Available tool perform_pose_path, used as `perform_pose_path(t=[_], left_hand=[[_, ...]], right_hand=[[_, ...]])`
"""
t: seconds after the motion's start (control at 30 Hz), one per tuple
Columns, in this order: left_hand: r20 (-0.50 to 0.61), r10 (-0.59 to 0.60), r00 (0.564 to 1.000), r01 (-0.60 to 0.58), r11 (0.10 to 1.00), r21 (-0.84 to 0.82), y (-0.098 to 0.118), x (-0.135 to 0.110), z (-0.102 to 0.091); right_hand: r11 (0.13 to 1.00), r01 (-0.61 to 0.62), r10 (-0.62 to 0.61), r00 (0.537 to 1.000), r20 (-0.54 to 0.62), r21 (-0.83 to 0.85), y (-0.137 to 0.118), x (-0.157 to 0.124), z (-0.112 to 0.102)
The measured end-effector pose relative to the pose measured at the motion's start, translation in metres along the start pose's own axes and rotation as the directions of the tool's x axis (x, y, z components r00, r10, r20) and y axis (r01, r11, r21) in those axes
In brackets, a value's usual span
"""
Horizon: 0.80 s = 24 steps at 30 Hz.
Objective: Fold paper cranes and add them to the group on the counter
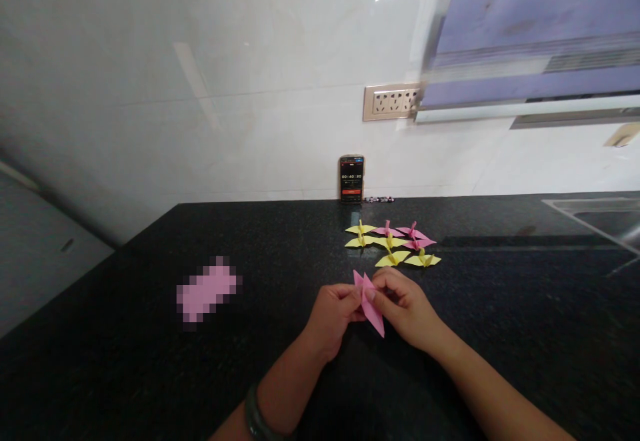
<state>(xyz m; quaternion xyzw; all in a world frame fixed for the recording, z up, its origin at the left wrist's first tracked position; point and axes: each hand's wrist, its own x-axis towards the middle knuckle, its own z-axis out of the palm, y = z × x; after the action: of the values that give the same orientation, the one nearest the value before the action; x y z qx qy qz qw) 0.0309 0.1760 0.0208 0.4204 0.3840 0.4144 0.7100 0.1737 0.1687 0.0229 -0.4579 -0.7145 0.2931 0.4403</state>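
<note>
Between my two hands is a pink folded origami paper (373, 311), held a little above the dark countertop. It has pointed ends: two narrow tips stick up and one longer point slants down to the right. My left hand (333, 314) pinches its left side between thumb and fingers. On the other side, my right hand (407, 304) is closed on the paper with the thumb in front. Just beyond my hands stand several finished paper cranes, among them a yellow crane (393, 258) and a pink crane (414, 231).
A phone (351, 179) showing a timer leans against the wall, with a beaded strap (380, 199) beside it. A blurred pink patch (207, 292) lies left on the black countertop (125, 334). A sink (610, 217) edges the right; a socket (393, 101) is on the wall.
</note>
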Motion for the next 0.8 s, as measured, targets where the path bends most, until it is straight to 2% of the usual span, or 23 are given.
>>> perform_pose_path(t=[0.17, 0.27, 0.4, 0.57, 0.67, 0.8], left_hand=[[-0.025, 0.027, 0.999, -0.026, 0.998, 0.050, -0.0040, 0.0018, -0.0015], [-0.004, 0.044, 0.999, -0.044, 0.995, 0.090, -0.0043, 0.0014, -0.0025], [-0.003, 0.061, 0.998, -0.060, 0.991, 0.118, -0.0031, 0.0009, -0.0021], [-0.041, 0.113, 0.993, -0.106, 0.983, 0.147, -0.0033, 0.0023, -0.0005], [-0.016, 0.134, 0.991, -0.129, 0.972, 0.197, -0.0052, 0.0028, -0.0020], [-0.018, 0.160, 0.987, -0.146, 0.936, 0.321, -0.0073, 0.0044, -0.0051]], right_hand=[[0.998, -0.063, 0.063, 0.998, 0.001, -0.013, 0.0024, 0.0002, 0.0003], [0.998, -0.069, 0.069, 0.998, -0.008, 0.005, 0.0036, 0.0002, 0.0005], [0.981, -0.142, 0.144, 0.989, -0.009, 0.136, 0.0050, 0.0006, 0.0033], [0.814, -0.343, 0.330, 0.937, 0.112, 0.469, 0.0049, 0.0015, 0.0057], [0.751, -0.422, 0.381, 0.905, 0.189, 0.508, 0.0044, 0.0009, 0.0050], [0.731, -0.436, 0.404, 0.897, 0.182, 0.525, 0.0043, -0.0005, 0.0058]])
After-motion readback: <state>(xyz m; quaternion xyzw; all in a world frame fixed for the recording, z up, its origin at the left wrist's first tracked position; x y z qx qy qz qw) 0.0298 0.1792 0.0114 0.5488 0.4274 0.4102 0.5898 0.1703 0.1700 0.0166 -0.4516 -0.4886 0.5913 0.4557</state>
